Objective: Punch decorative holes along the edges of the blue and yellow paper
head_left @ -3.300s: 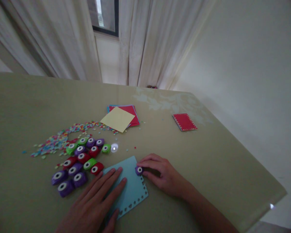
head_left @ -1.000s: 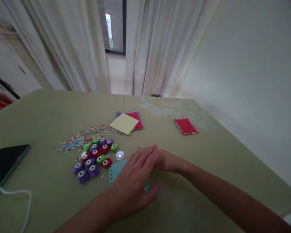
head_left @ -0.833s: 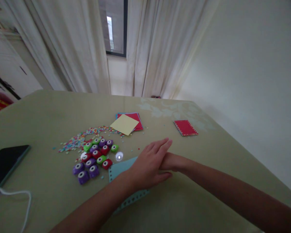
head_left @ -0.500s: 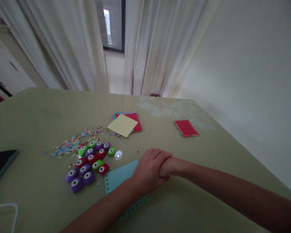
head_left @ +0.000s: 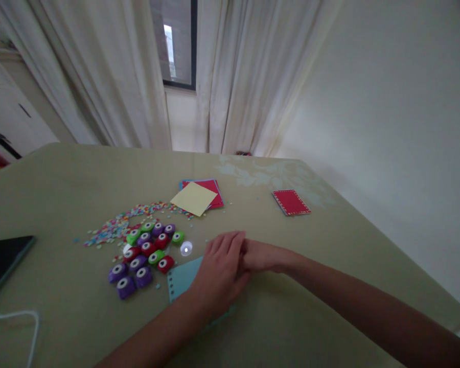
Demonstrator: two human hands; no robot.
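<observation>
My left hand (head_left: 221, 268) lies over my right hand (head_left: 255, 254), its fingers together and wrapped across it. The fingers of my right hand are hidden underneath, so I cannot see what they hold. Both hands are at the right side of a light blue card (head_left: 186, 276) on the table. Round and star-like holes run along the card's left edge; its right edge is covered by my hands. Left of the card stands a cluster of small purple, red and green craft punches, among them a red punch (head_left: 165, 263) and a purple punch (head_left: 125, 287).
Paper confetti (head_left: 117, 227) is scattered behind the punches. A yellow sheet (head_left: 194, 198) tops red and blue cards. A red card with a punched border (head_left: 291, 202) lies at the right. A dark tablet (head_left: 5, 260) and a white cable (head_left: 30, 314) are at the left.
At first my left hand lay flat on the card and my right held a purple craft punch at its edge. Since then my left hand has moved onto my right, and the punch is hidden.
</observation>
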